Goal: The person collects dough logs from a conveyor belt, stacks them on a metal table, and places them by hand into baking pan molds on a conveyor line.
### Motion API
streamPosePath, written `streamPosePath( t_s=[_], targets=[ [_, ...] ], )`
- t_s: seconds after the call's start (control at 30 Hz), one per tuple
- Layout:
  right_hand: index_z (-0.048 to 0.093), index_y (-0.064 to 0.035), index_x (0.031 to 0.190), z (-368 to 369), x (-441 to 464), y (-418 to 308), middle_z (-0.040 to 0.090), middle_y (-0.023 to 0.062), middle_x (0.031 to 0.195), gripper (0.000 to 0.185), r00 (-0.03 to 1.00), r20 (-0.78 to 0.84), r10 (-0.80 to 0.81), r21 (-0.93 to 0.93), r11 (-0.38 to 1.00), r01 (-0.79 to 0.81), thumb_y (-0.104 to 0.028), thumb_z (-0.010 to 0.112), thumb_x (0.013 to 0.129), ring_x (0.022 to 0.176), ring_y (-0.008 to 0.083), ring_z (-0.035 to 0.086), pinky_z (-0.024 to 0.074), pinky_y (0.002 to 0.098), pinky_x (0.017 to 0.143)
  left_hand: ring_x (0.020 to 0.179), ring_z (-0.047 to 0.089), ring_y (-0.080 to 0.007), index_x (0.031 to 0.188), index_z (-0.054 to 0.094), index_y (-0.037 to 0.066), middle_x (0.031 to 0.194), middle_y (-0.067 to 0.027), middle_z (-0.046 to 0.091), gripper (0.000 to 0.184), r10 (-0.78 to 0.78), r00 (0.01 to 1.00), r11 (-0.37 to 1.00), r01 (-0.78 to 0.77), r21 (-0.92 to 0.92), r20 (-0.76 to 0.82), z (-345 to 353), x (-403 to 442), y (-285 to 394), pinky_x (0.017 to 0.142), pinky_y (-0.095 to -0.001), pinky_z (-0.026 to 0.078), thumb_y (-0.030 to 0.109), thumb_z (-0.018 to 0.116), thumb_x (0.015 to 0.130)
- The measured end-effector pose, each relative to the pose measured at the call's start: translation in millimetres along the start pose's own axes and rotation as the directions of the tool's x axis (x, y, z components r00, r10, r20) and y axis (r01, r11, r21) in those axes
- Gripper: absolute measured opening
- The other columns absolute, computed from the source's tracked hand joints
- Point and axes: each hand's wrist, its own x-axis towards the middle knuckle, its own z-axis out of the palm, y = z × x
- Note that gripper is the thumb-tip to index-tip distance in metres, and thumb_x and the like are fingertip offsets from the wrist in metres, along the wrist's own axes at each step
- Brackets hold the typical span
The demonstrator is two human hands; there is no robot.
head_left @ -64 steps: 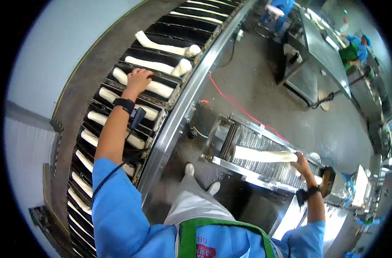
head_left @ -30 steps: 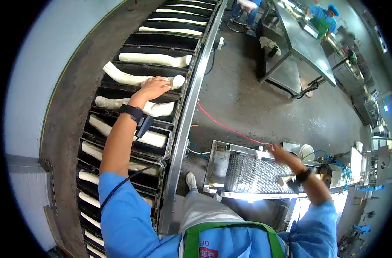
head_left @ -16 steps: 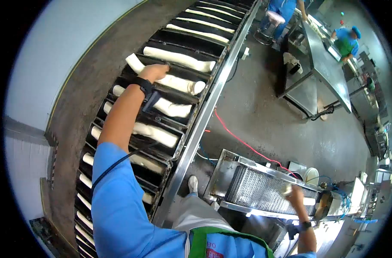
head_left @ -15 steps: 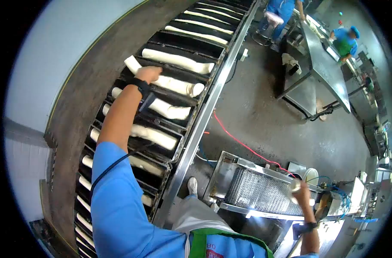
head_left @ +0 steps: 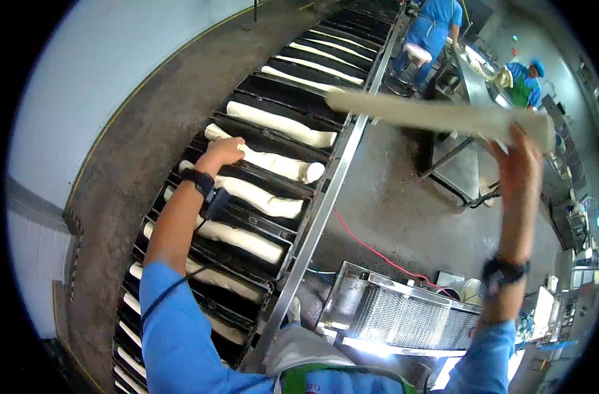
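Observation:
My left hand [head_left: 224,152] is closed around the upper part of a long pale dough strip [head_left: 273,163] lying in a black trough; the strip's near end is rounded and folded over. On the right, my raised right hand [head_left: 521,154] grips another dough strip [head_left: 417,108] by one end. That strip stretches out to the left, nearly level, above the floor and the trough edge, and is blurred by motion. Neighbouring dough strips lie on both sides of my left hand, one [head_left: 279,123] farther up and one [head_left: 256,195] nearer me.
A row of black troughs [head_left: 289,88] runs diagonally along a metal rail [head_left: 342,167]. At the lower right is a conveyor with a mesh belt [head_left: 404,318]. A red hose [head_left: 371,248] crosses the floor. Two people in blue work at a steel table [head_left: 453,174] beyond.
My right hand has risen from over the mesh conveyor, bringing a dough strip up and stretched out leftward. My left hand stays on its strip, and the view has shifted slightly.

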Motion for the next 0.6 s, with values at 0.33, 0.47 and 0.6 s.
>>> streamPosePath(
  t_s=[0.33,0.47,0.6],
  targets=[
    [0.037,-0.0132,0.117,95.1,6.2,219.5,0.045,0.0093,0.112,0.055,0.503,0.403,0.764,-0.5,0.644,-0.578,-0.02,0.062,0.07,0.1,0.0269,0.044,0.0421,0.0428,0.075,0.117,0.025,-0.0273,0.118,0.042,0.023,0.124,-0.0073,0.036,0.043,0.154,0.985,0.987,-0.158,0.04,0.084,-6.0,-42.7,12.0,0.093,-0.0451,0.019,0.027,0.047,0.075],
    [0.049,-0.0112,0.106,9.8,-44.1,235.8,0.054,0.0041,0.096,0.035,0.4,0.627,0.668,-0.527,0.742,-0.414,-0.023,0.056,0.074,0.085,0.0163,0.051,0.0453,0.0306,0.066,0.12,0.019,-0.027,0.119,0.04,0.027,0.13,-0.0063,0.028,0.041,0.32,0.93,0.944,-0.329,0.026,0.179,2.2,-35.3,43.4,0.096,-0.0442,0.015,0.026,0.045,0.079],
    [0.046,-0.0089,0.112,-68.7,-87.3,223.2,0.055,0.0036,0.093,0.04,0.387,0.347,0.854,-0.641,0.517,-0.567,-0.029,0.054,0.078,0.082,0.0141,0.052,0.0441,0.0285,0.067,0.121,0.018,-0.0263,0.127,0.027,0.024,0.132,-0.0057,0.022,0.051,0.544,0.82,0.839,-0.526,-0.141,0.177,15.3,-22.5,83.1,0.098,-0.0438,0.014,0.025,0.044,0.079]
  ],
)
